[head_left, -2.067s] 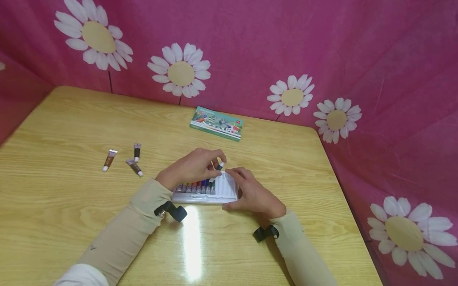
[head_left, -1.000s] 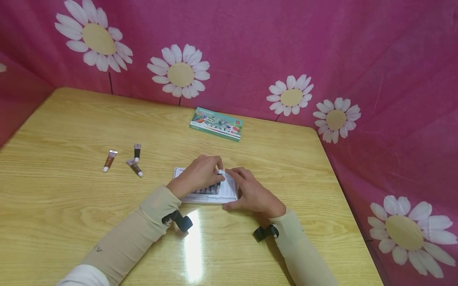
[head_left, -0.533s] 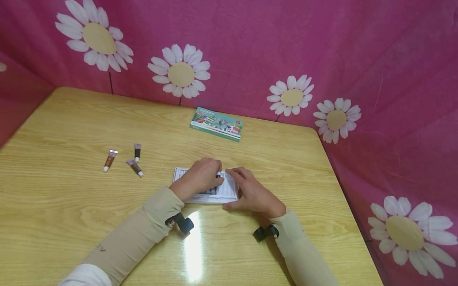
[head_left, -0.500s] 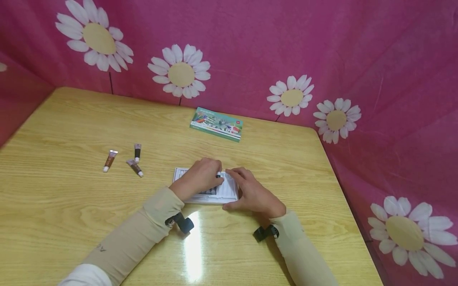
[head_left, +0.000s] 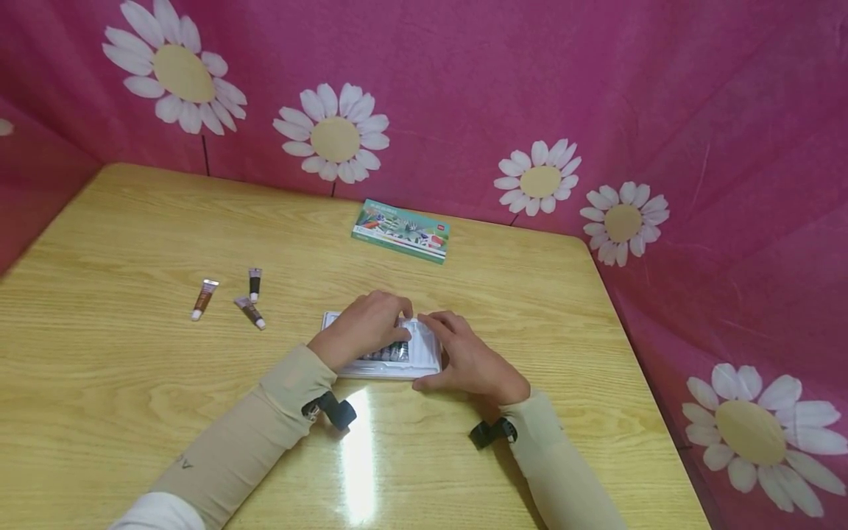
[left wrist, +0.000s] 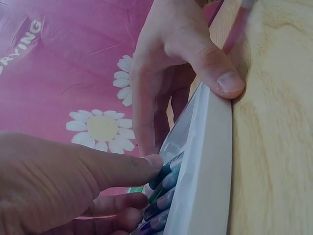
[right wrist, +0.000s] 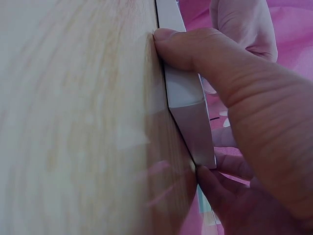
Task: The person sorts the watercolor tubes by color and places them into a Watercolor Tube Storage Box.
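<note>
A white plastic tray [head_left: 425, 366] lies on the table with a row of paint tubes [left wrist: 156, 208] in its grooves. My left hand [head_left: 367, 324] is bent over the tray and hides much of the row. Its thumb and fingers pinch the dark green paint tube [left wrist: 157, 180] at the right end of that row, beside bare grooves. With thumb on the front side and fingers at the back, my right hand [head_left: 473, 359] grips the tray's right end. The right wrist view shows that thumb against the tray's side wall [right wrist: 188, 90].
Left of the tray lie a brown paint tube [head_left: 205, 299], a black one [head_left: 255, 283] and a dark brown one [head_left: 249, 312]. A green printed box [head_left: 400, 232] sits farther back. The wooden table [head_left: 132, 397] ends at a pink flowered cloth [head_left: 430, 88].
My left hand has lowered the dark tube from above the tray into the row, with small shifts over the last second. The right hand keeps its hold on the tray.
</note>
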Tool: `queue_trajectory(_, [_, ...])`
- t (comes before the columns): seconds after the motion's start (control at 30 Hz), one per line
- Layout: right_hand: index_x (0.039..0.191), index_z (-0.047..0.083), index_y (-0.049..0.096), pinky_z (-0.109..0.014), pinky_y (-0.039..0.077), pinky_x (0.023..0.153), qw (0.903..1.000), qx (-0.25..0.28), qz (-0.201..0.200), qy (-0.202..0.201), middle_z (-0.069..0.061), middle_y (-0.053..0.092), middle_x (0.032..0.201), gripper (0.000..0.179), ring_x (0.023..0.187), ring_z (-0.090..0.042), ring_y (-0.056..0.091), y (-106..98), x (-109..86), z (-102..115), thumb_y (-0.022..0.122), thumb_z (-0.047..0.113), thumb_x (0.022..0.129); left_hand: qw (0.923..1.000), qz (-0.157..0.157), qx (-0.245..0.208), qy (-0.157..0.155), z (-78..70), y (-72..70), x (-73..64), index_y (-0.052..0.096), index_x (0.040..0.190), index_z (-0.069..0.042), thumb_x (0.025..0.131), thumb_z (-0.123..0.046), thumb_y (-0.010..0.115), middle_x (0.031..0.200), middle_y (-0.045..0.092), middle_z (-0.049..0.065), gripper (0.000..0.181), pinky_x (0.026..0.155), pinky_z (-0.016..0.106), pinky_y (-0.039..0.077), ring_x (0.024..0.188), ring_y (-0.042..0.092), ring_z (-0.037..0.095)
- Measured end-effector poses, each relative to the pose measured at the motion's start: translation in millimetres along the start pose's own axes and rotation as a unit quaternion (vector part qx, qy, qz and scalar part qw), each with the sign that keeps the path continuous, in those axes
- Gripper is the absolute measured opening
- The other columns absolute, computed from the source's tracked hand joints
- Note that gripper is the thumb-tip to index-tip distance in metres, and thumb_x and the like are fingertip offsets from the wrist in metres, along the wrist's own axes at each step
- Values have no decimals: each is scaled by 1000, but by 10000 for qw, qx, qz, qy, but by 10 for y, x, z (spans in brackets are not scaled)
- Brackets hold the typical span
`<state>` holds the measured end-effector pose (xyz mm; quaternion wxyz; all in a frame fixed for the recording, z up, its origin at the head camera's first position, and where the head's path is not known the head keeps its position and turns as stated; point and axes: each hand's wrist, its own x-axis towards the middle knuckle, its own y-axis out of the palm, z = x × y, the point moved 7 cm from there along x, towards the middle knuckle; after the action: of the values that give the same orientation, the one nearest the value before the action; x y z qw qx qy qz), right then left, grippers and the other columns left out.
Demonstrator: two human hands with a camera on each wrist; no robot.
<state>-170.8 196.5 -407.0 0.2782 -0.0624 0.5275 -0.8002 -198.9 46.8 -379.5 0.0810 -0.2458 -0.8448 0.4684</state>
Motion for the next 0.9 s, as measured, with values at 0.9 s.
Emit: queue_trajectory(0.9, [161,19,37,-43,46,117,10000,88,23,-1,-2,38,160,106,140,-23,41,-11,-13,12,89,52,75,9981,-81,179,585,-81,32,1,80,107,-7,99,-17,70,97,71,5,16,84,34,53,84,58,15])
